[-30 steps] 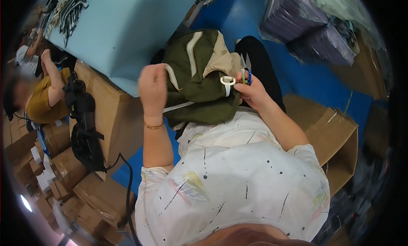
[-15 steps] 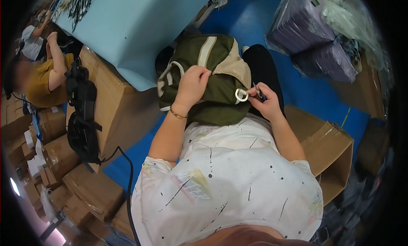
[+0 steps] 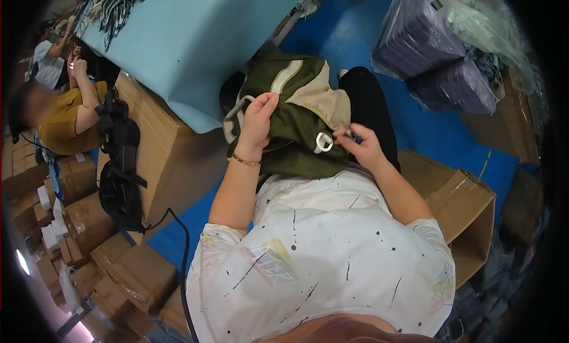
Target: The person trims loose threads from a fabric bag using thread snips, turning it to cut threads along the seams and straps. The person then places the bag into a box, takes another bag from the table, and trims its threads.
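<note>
An olive-green and beige bag (image 3: 302,127) with a pale stripe lies across my lap. My left hand (image 3: 257,122) is closed, pinching the bag's fabric just below the stripe. A cream-white ring (image 3: 323,143) hangs on the bag's near right part. My right hand (image 3: 363,146) is right beside that ring, slightly blurred, its fingers closed round a small blue-and-dark tool (image 3: 357,138). Most of that tool is hidden by the fingers, so its exact kind does not show.
A light-blue covered table (image 3: 195,53) stands ahead, with straps at its far left. Black bags (image 3: 121,165) rest on a carton (image 3: 172,159) to the left. An open carton (image 3: 456,212) is at my right, purple wrapped bundles (image 3: 415,35) beyond. A person (image 3: 71,121) sits at left.
My right hand has moved slightly left and down, and the ring has shifted left with the fabric. My left hand stays near the stripe. The seated person's arms have moved.
</note>
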The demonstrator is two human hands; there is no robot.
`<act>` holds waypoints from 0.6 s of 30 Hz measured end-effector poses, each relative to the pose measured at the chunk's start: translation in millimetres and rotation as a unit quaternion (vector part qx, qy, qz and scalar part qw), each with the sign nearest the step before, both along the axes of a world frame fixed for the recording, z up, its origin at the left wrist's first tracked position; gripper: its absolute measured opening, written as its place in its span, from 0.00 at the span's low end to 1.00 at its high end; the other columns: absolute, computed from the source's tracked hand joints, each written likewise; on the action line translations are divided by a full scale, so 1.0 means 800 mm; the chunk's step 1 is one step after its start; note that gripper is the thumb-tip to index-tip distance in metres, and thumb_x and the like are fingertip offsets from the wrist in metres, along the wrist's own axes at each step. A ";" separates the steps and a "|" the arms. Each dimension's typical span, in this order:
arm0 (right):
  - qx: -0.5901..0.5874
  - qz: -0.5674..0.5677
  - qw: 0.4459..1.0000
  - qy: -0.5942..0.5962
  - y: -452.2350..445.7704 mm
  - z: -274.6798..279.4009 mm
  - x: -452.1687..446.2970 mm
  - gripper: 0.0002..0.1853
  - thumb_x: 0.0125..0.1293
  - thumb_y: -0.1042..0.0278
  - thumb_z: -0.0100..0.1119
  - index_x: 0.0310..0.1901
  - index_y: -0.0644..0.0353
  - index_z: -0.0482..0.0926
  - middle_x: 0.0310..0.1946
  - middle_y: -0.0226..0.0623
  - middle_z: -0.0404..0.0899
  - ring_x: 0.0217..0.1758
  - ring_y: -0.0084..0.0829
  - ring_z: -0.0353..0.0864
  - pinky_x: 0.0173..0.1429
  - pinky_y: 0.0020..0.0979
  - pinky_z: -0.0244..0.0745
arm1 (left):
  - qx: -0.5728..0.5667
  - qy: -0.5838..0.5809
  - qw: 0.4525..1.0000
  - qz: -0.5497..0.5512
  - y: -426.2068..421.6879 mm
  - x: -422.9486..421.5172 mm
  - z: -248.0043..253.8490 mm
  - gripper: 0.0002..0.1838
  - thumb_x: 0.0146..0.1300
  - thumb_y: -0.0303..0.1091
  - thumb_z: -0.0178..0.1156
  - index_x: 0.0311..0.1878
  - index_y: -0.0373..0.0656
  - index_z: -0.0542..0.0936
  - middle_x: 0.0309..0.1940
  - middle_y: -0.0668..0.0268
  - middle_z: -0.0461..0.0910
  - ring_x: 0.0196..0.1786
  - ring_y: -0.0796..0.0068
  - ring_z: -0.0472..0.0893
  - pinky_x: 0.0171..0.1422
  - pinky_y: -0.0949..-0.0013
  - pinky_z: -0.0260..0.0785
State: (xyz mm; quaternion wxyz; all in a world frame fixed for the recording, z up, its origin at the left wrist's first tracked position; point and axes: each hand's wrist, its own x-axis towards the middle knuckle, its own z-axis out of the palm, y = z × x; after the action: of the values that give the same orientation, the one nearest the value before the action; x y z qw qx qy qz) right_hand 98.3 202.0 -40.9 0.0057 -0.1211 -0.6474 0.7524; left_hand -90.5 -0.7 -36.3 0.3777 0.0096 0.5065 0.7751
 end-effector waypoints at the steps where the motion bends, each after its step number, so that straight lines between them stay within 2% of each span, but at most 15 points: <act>1: -0.038 -0.058 0.998 -0.001 -0.001 0.003 -0.007 0.07 0.64 0.73 0.62 0.43 0.62 0.80 0.35 0.27 0.80 0.37 0.16 0.76 0.43 0.20 0.70 | -0.002 0.003 1.000 0.004 -0.002 -0.002 0.001 0.07 0.70 0.32 0.55 0.45 0.39 0.78 0.38 0.71 0.80 0.40 0.84 0.78 0.47 0.77 0.71; 4: 0.067 -0.132 0.989 0.006 0.006 -0.007 -0.029 0.12 0.60 0.69 0.68 0.42 0.60 0.77 0.36 0.26 0.78 0.35 0.14 0.71 0.43 0.19 0.69 | -0.004 0.010 1.000 0.010 -0.004 -0.004 0.007 0.07 0.71 0.32 0.55 0.45 0.39 0.78 0.38 0.70 0.81 0.40 0.83 0.78 0.47 0.77 0.72; 9: 0.030 -0.037 0.999 -0.015 0.007 -0.007 -0.044 0.16 0.58 0.68 0.71 0.45 0.61 0.77 0.37 0.27 0.78 0.38 0.16 0.75 0.44 0.22 0.72 | 0.002 0.019 1.000 0.016 -0.009 -0.006 0.007 0.08 0.71 0.32 0.56 0.45 0.39 0.78 0.39 0.70 0.81 0.41 0.83 0.78 0.48 0.77 0.72; 12: 0.028 -0.002 0.999 -0.034 0.008 -0.005 -0.046 0.15 0.59 0.68 0.70 0.45 0.61 0.77 0.37 0.28 0.79 0.40 0.17 0.76 0.46 0.22 0.72 | -0.066 0.057 0.995 0.045 -0.006 -0.004 0.011 0.08 0.71 0.32 0.54 0.45 0.38 0.78 0.36 0.69 0.80 0.40 0.83 0.77 0.47 0.76 0.70; 13: 0.012 -0.020 0.999 -0.040 0.007 -0.007 -0.046 0.15 0.59 0.68 0.69 0.45 0.61 0.77 0.36 0.28 0.78 0.40 0.17 0.76 0.46 0.22 0.72 | -0.143 0.188 0.968 0.081 -0.003 0.000 0.015 0.08 0.71 0.32 0.54 0.45 0.38 0.78 0.35 0.69 0.79 0.39 0.82 0.76 0.46 0.76 0.69; 14: -0.003 -0.039 0.998 -0.045 0.006 -0.009 -0.048 0.15 0.59 0.68 0.69 0.45 0.61 0.77 0.36 0.28 0.78 0.40 0.17 0.76 0.46 0.22 0.72 | -0.215 0.315 0.917 0.115 -0.001 0.006 0.022 0.07 0.71 0.31 0.54 0.45 0.38 0.77 0.34 0.69 0.78 0.39 0.82 0.75 0.46 0.76 0.69; 15: -0.018 -0.059 0.997 -0.051 0.005 -0.011 -0.049 0.14 0.60 0.69 0.69 0.44 0.61 0.77 0.36 0.28 0.78 0.40 0.17 0.75 0.47 0.22 0.72 | -0.280 0.434 0.844 0.145 0.002 0.012 0.035 0.07 0.71 0.30 0.53 0.45 0.38 0.77 0.32 0.69 0.77 0.38 0.82 0.75 0.45 0.75 0.68; 16: -0.049 -0.080 0.994 -0.049 0.006 -0.011 -0.051 0.13 0.61 0.69 0.68 0.45 0.61 0.76 0.36 0.27 0.78 0.40 0.18 0.76 0.46 0.22 0.72 | -0.315 0.577 0.736 0.161 0.004 0.020 0.059 0.07 0.69 0.28 0.54 0.47 0.39 0.76 0.28 0.68 0.75 0.32 0.80 0.73 0.39 0.75 0.67; 18: -0.148 -0.113 0.980 -0.071 0.007 -0.006 -0.054 0.13 0.61 0.70 0.67 0.45 0.60 0.75 0.36 0.28 0.78 0.39 0.18 0.76 0.45 0.22 0.73 | -0.284 0.531 0.790 0.115 0.001 0.052 0.079 0.10 0.66 0.27 0.58 0.50 0.39 0.75 0.24 0.68 0.75 0.25 0.78 0.72 0.32 0.75 0.67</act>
State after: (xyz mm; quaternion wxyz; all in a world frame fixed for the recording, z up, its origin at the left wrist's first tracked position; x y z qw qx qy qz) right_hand 55.3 207.5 -46.0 0.0267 -0.2456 -0.5095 0.8242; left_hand -48.6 0.5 27.0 -0.0570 0.2538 0.8218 0.5069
